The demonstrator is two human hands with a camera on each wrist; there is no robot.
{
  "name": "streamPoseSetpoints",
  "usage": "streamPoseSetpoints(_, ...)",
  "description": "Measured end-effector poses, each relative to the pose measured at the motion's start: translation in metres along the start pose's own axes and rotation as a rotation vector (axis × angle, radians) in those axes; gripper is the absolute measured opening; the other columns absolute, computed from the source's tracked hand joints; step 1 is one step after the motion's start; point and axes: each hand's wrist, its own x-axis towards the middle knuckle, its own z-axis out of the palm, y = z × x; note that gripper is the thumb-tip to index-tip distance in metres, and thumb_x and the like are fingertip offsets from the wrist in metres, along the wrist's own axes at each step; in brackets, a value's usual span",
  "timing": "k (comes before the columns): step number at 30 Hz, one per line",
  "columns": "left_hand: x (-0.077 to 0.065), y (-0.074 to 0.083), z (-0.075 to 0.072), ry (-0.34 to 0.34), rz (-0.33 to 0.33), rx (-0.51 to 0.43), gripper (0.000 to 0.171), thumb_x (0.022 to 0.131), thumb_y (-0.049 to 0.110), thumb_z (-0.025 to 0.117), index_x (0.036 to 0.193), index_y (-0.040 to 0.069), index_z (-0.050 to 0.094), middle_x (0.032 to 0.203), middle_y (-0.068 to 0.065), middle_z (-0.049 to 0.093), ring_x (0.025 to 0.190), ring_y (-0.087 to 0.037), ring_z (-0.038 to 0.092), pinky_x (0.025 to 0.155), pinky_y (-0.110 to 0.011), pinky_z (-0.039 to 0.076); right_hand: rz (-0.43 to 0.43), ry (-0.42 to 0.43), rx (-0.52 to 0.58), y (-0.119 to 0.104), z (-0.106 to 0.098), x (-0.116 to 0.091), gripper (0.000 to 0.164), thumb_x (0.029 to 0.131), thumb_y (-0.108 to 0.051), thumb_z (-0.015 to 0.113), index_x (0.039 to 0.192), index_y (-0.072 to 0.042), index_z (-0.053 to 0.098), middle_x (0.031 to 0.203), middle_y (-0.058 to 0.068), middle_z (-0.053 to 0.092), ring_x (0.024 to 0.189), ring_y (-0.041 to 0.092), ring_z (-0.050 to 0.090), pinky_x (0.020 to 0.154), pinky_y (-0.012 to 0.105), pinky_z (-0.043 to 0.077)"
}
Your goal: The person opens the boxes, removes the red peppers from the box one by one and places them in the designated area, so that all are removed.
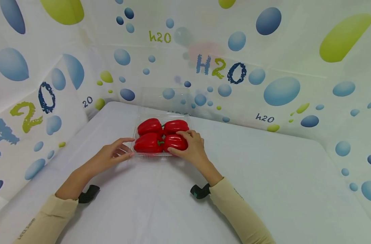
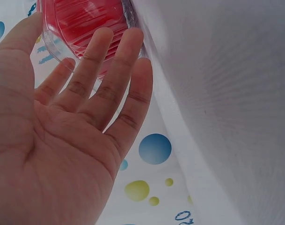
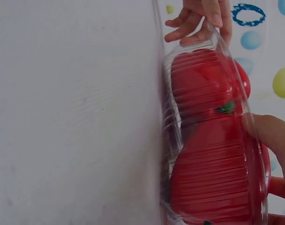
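Several red bell peppers with green stems sit in two rows in a clear ribbed plastic container [image 1: 149,154] on the table. My right hand [image 1: 194,149] holds the front right bell pepper [image 1: 175,143], thumb at its front and fingers over its far right side. The front left bell pepper [image 1: 148,143] lies beside it, stem towards it. At the container's left end is my left hand [image 1: 112,154], fingers extended and fingertips right at the clear wall. The left wrist view shows its palm [image 2: 72,140] with nothing in it. Behind the peppers, the container's transparent lid [image 1: 164,98] stands raised.
A white cloth [image 1: 264,183] covers the table. Behind and to the left hangs a white sheet [image 1: 203,40] with blue and green drops and H2O lettering. Dark wrist-worn pieces [image 1: 89,194] show below both forearms.
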Motion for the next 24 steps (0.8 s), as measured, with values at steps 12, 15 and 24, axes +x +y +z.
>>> streamPoseSetpoints(12, 0.0000, -0.0004, 0.0003, -0.006, 0.014, -0.030, 0.053, 0.094, 0.014, 0.065, 0.141, 0.006, 0.043, 0.107, -0.013, 0.068, 0.088, -0.022, 0.068, 0.076, -0.018, 0.053, -0.038, -0.017, 0.052, 0.0023, -0.0023, 0.0008, 0.062, 0.079, -0.035, 0.081, 0.132, -0.011, 0.058, 0.130, 0.015, 0.050, 0.124, 0.031, 0.042, 0.091, 0.046, 0.053)
streamPoseSetpoints(15, -0.0005, -0.0006, 0.0001, -0.004, 0.012, -0.034, 0.054, 0.093, 0.014, 0.066, 0.141, 0.006, 0.043, 0.107, -0.013, 0.068, 0.088, -0.021, 0.069, 0.076, -0.018, 0.053, -0.048, -0.031, 0.061, 0.0032, -0.0024, 0.0011, 0.062, 0.080, -0.034, 0.080, 0.133, -0.010, 0.057, 0.130, 0.015, 0.050, 0.124, 0.031, 0.041, 0.089, 0.045, 0.054)
streamPoseSetpoints(24, -0.0002, 0.0002, -0.0001, -0.009, 0.011, -0.019, 0.053, 0.094, 0.015, 0.065, 0.142, 0.007, 0.043, 0.107, -0.012, 0.069, 0.088, -0.022, 0.068, 0.076, -0.019, 0.053, -0.061, -0.013, 0.089, 0.0060, -0.0027, 0.0011, 0.059, 0.081, -0.032, 0.079, 0.132, -0.009, 0.059, 0.130, 0.017, 0.051, 0.124, 0.032, 0.042, 0.088, 0.045, 0.055)
